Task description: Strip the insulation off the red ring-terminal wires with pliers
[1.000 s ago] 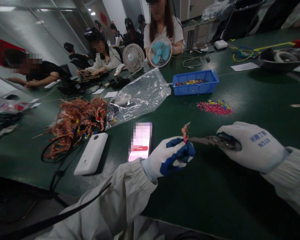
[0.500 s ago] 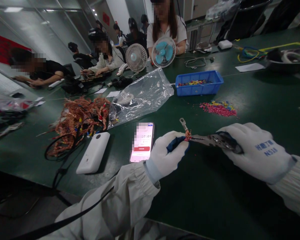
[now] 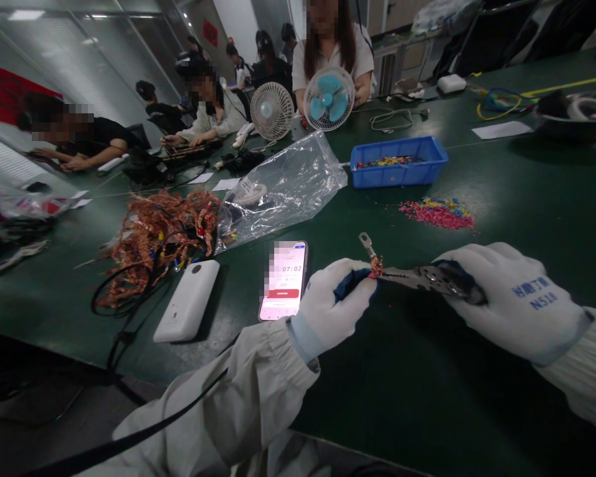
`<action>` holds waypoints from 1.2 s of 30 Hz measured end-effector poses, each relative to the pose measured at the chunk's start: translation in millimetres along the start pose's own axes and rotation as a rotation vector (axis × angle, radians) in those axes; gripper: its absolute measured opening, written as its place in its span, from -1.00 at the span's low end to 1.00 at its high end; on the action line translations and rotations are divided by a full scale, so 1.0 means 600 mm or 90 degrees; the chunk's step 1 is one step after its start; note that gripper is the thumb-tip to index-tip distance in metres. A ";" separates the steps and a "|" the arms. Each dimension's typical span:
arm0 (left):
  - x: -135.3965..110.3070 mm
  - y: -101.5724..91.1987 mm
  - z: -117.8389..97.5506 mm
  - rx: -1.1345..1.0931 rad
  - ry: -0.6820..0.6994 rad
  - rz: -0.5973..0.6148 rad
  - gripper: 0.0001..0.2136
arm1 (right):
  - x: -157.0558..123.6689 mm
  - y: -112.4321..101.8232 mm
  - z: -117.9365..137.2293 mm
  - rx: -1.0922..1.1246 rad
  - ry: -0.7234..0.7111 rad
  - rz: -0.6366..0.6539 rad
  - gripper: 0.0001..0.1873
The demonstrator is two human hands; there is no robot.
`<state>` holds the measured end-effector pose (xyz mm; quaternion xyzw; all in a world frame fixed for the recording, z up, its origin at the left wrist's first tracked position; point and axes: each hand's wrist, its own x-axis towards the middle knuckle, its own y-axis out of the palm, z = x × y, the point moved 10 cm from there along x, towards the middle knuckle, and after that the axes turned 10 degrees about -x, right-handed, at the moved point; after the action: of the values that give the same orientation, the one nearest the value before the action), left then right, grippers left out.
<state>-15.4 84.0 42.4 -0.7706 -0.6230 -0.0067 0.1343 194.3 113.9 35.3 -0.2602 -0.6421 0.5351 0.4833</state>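
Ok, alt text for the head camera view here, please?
White-gloved hands over a dark green table: the left hand pinches a short copper wire with a metal ring terminal, the right hand holds metal pliers on it. Beyond lie a lit smartphone, a white rounded device and tangled copper wire.

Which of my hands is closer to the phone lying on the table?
Left. Your left hand is just beside the phone, at its right edge, pinching a wire terminal. Your right hand is farther right, beyond the left one, holding pliers.
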 end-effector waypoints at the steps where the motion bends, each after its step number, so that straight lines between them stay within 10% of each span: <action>1: 0.000 0.001 0.002 -0.005 -0.006 0.003 -0.81 | 0.001 -0.001 0.000 0.002 0.001 -0.001 -0.69; 17: -0.003 0.003 0.015 -0.022 -0.027 0.021 -0.79 | 0.013 -0.005 0.002 -0.031 0.029 0.007 -0.68; 28: -0.007 0.038 0.063 -0.404 -0.235 0.029 -0.59 | 0.028 -0.016 0.016 0.026 -0.020 0.037 -0.72; 36: -0.010 0.083 0.023 -0.607 -0.186 0.216 -0.60 | 0.011 -0.017 0.024 0.026 -0.107 -0.042 -0.80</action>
<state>28.8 72.2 17.9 -0.8291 -0.4295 -0.1601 -0.3201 180.8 110.2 47.8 -0.1832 -0.6777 0.5515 0.4506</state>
